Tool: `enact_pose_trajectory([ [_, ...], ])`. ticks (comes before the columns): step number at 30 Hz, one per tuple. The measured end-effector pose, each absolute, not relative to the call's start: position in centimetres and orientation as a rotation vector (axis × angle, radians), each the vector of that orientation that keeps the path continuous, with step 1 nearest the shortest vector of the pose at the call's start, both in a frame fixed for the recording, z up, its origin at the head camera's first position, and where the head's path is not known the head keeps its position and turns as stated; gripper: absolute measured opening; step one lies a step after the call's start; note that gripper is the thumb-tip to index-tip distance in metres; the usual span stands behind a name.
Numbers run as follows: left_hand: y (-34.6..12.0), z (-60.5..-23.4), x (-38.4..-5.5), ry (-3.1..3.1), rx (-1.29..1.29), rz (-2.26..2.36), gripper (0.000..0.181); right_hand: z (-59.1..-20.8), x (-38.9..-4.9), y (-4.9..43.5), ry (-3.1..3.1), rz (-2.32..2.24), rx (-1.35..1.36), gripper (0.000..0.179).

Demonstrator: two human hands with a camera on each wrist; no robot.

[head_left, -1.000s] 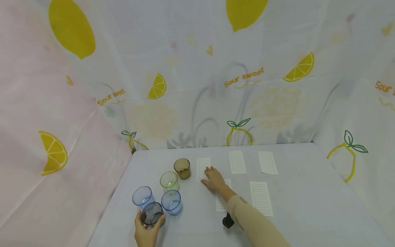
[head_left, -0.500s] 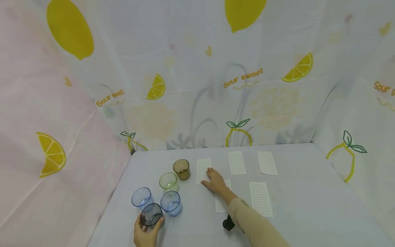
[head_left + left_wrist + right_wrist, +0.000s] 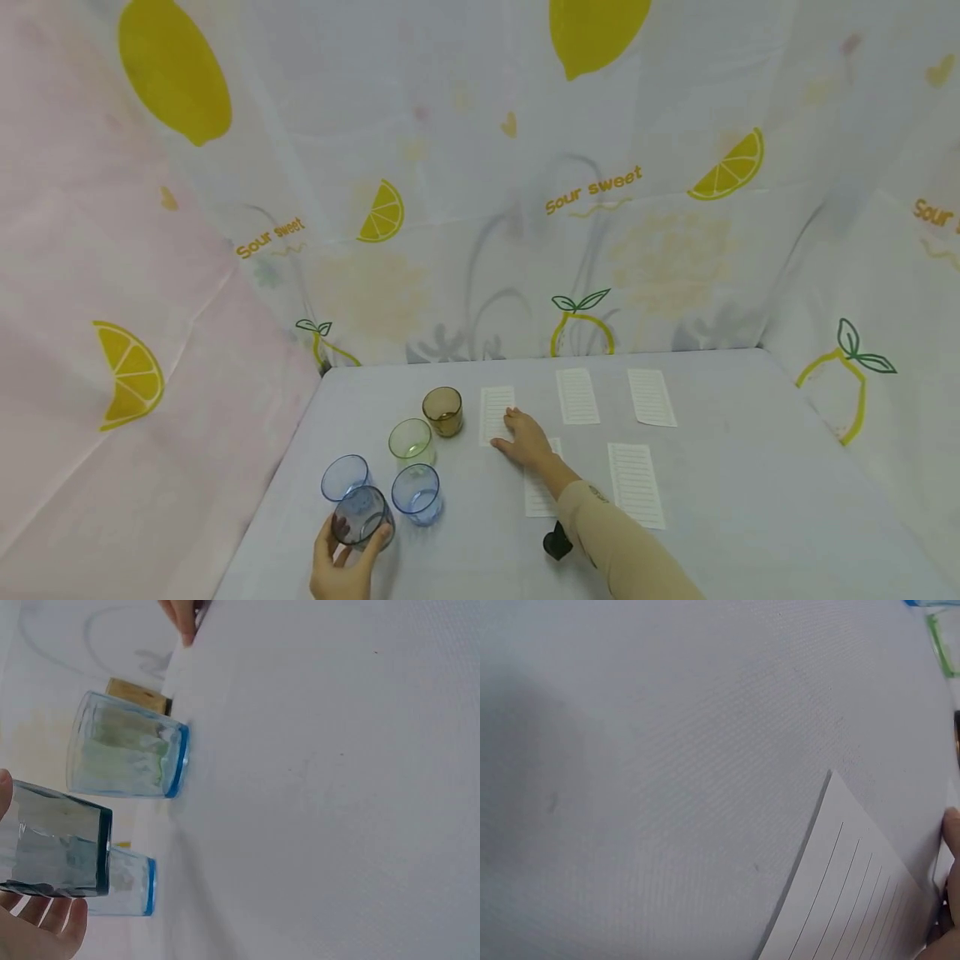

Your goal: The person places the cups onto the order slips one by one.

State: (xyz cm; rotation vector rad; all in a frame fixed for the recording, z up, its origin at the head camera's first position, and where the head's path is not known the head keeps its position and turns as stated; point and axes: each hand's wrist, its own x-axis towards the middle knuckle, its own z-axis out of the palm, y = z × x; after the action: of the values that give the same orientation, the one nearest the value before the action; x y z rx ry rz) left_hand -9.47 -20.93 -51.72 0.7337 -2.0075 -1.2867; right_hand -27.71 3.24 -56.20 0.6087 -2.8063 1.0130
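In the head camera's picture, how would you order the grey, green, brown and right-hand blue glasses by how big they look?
1. Grey glass
2. Right-hand blue glass
3. Green glass and brown glass: too alike to rank; the green is partly covered.
Nearness to the camera may explain the differences.

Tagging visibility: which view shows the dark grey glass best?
The head view: the dark grey glass fits wholly in frame, open rim visible, though the left grip partly covers it. The left wrist view is closer but cuts it off at the edge; the right wrist view lacks it.
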Motion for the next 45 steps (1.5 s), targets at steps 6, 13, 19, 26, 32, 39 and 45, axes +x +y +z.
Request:
enact_pose_trajectory([
  [6, -20.8, -49.8, -9.3, -1.938, 0.625, -1.298, 0.073, -56.2, -27.8, 3.3, -2.794, 1.037, 0.603, 0.054],
  [13, -20.8, -47.3, -9.7, -1.937, 0.457, -1.338, 0.071, -56.3, -28.2, 3.4, -2.787, 1.076, 0.569, 0.055],
  [19, -20.9, -45.8, -10.0, -1.985, 0.337, -1.35, 0.074, -56.4, -28.3, 3.6, -2.773, 1.121, 0.576, 0.055],
  [26, -20.7, -44.8, -10.5, -1.996, 0.209, -1.411, 0.076, -56.2, -28.3, 3.8, -2.768, 1.124, 0.642, 0.061],
  [32, -20.4, -44.8, -11.0, -1.977, 0.165, -1.481, 0.075, -56.4, -28.1, 3.6, -2.784, 1.132, 0.634, 0.061],
  [39, -20.1, -44.6, -11.2, -2.015, 0.189, -1.502, 0.072, -56.2, -27.7, 3.4, -2.761, 1.194, 0.588, 0.061],
  [45, -19.9, -44.2, -11.5, -2.038, 0.169, -1.536, 0.071, -56.3, -27.7, 3.7, -2.721, 1.312, 0.549, 0.05],
])
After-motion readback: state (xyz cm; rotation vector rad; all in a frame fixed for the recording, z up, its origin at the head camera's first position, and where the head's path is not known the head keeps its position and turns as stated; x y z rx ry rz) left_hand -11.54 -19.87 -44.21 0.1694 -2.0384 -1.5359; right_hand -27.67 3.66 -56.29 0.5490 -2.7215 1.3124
